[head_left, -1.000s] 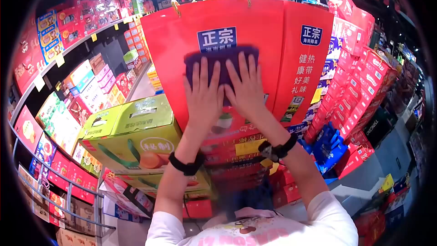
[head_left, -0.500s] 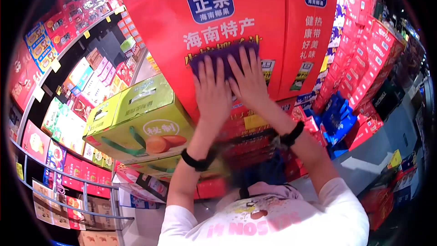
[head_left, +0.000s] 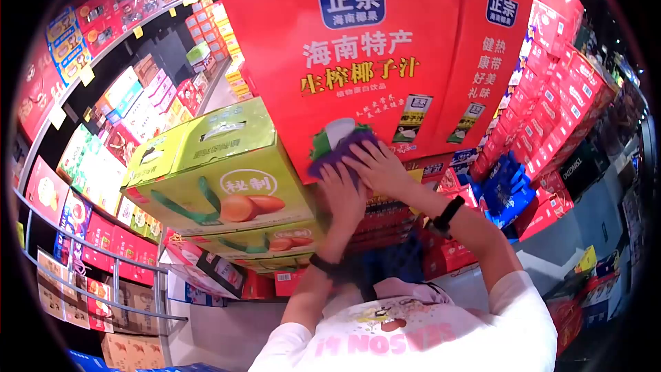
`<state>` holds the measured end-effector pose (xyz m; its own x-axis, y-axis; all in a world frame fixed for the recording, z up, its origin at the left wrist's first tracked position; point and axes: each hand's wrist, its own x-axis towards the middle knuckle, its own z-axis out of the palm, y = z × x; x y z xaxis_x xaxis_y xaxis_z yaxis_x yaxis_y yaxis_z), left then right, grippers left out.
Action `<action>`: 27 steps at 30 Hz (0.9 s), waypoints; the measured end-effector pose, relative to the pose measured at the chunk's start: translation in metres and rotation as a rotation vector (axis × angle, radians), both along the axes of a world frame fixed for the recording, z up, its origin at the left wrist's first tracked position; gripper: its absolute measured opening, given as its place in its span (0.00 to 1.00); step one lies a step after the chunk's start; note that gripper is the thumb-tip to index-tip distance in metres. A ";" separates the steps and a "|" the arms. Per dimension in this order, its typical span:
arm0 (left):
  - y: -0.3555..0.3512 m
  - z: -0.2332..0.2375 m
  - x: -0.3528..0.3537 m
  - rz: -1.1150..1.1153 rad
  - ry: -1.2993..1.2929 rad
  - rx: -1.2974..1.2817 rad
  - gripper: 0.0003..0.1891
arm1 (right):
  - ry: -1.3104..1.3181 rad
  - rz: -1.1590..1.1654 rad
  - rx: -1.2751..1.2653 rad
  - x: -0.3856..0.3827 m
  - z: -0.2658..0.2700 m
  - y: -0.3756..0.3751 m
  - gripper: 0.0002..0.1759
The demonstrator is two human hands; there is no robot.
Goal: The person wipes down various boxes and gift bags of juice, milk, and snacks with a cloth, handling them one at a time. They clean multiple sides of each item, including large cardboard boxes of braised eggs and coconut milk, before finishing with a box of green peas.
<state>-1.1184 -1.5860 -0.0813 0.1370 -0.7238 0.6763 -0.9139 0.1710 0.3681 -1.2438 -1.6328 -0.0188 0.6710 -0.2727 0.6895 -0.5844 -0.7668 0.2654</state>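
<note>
A large red gift bag (head_left: 268,34) with white and yellow lettering stands upright in front of me. Both hands press a purple cloth (head_left: 330,160) flat against its lower front, beside a printed picture of a coconut. My left hand (head_left: 344,196) lies on the cloth's lower edge, fingers extended. Just right of it, my right hand (head_left: 379,172) rests with its fingers spread over the cloth. Left of the bag, a green-yellow box (head_left: 200,193) with a green handle sits on similar boxes.
Curved shelves of packaged goods (head_left: 131,110) line the left side, with a metal rail (head_left: 103,256) below. Red boxes (head_left: 568,103) are stacked at the right, near blue bags (head_left: 508,189). A grey surface (head_left: 585,213) lies at the lower right.
Both hands and the purple cloth have slid down the bag's front, uncovering the yellow lettering. The view has shifted slightly, so the bag appears farther right.
</note>
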 end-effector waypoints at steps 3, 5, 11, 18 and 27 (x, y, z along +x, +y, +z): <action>-0.002 0.015 0.005 -0.036 0.031 0.030 0.38 | 0.022 -0.010 -0.052 0.011 0.014 -0.003 0.29; -0.002 0.042 0.014 -0.038 0.044 0.015 0.38 | -0.025 0.015 -0.073 0.027 0.042 0.000 0.29; -0.005 0.064 0.028 0.062 -0.036 -0.210 0.37 | -0.053 0.074 -0.087 0.042 0.081 0.000 0.32; 0.005 -0.012 0.004 -0.060 -0.094 0.078 0.34 | 0.083 -0.065 0.002 -0.015 -0.012 0.001 0.34; -0.002 0.093 0.007 -0.051 -0.031 -0.119 0.38 | -0.050 -0.029 -0.118 0.015 0.090 -0.003 0.28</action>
